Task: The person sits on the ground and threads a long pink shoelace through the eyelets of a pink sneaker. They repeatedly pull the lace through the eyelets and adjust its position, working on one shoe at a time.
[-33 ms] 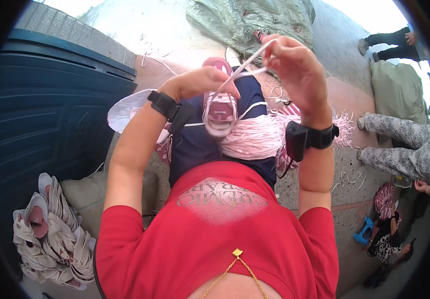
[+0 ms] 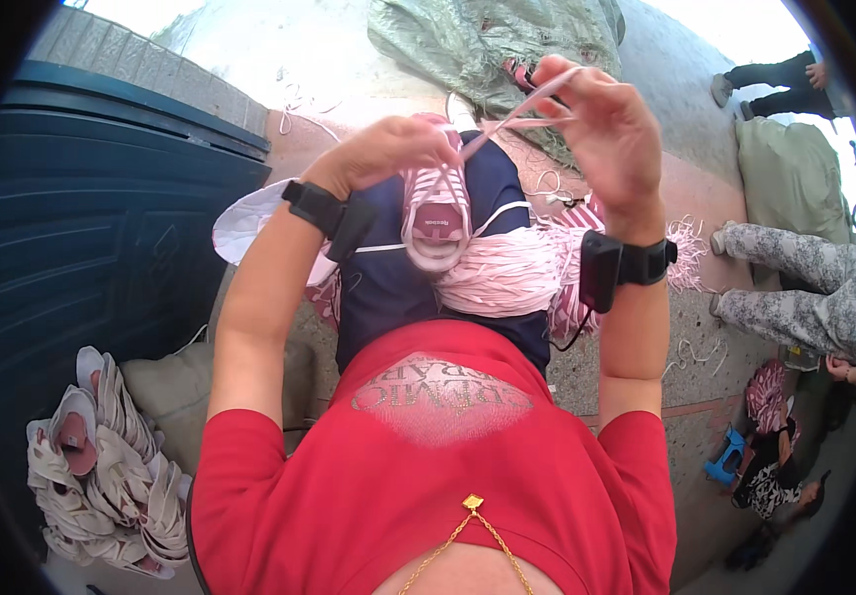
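Note:
A pink-and-white shoe upper [image 2: 437,220] lies on my lap over dark blue trousers [image 2: 388,307], with white laces threaded across its front. My left hand [image 2: 406,147] is over the far part of the upper, its fingers closed on a pale shoelace [image 2: 522,121]. To the right and a little higher, my right hand [image 2: 607,129] pinches the same lace, which stretches in two strands between the hands. A thick bundle of pale pink laces [image 2: 502,275] rests across my right thigh, beside the upper. A white cord [image 2: 503,214] crosses my thighs.
White shoe uppers [image 2: 106,466] are piled at the lower left by a grey-green sack [image 2: 215,382]. A blue metal door [image 2: 101,228] stands at the left. Ahead lies a green woven sack [image 2: 502,50]. Other people sit or stand at the right, one in camouflage trousers [image 2: 795,268].
My right hand has moved slightly right. My left hand has risen a little toward the far end of the upper, and the lace between them lies flatter.

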Motion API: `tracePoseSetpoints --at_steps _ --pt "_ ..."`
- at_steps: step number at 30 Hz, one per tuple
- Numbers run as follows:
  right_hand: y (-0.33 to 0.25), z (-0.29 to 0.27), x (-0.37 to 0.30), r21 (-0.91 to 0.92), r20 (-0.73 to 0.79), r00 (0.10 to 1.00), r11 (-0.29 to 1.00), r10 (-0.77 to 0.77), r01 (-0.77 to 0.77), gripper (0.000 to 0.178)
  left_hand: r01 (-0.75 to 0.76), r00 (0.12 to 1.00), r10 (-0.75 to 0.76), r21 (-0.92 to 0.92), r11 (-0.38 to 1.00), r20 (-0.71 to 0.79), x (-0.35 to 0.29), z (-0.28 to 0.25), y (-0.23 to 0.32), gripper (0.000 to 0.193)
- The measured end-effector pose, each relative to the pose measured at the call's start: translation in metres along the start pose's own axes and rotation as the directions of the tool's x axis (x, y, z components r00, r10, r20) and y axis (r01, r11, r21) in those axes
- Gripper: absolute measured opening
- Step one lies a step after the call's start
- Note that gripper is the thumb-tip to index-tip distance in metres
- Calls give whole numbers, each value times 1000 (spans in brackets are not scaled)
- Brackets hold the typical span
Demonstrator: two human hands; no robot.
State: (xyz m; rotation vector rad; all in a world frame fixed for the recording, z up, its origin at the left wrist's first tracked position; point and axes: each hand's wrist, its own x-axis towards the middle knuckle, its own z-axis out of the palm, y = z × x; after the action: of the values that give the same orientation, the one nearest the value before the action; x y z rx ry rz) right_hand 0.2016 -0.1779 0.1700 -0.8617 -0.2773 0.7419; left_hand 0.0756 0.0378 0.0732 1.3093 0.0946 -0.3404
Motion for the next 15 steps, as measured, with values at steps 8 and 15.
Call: tracePoseSetpoints --at_steps 8,15 --pt "84 -137 -4 -634 -197 973 742 117 -217 18 -234 843 -45 -442 866 -536 -74 -132 -22 19" --pt "160 -110 -54 -970 242 951 58 195 235 11 429 805 -317 122 895 -501 -55 -16 -75 19"
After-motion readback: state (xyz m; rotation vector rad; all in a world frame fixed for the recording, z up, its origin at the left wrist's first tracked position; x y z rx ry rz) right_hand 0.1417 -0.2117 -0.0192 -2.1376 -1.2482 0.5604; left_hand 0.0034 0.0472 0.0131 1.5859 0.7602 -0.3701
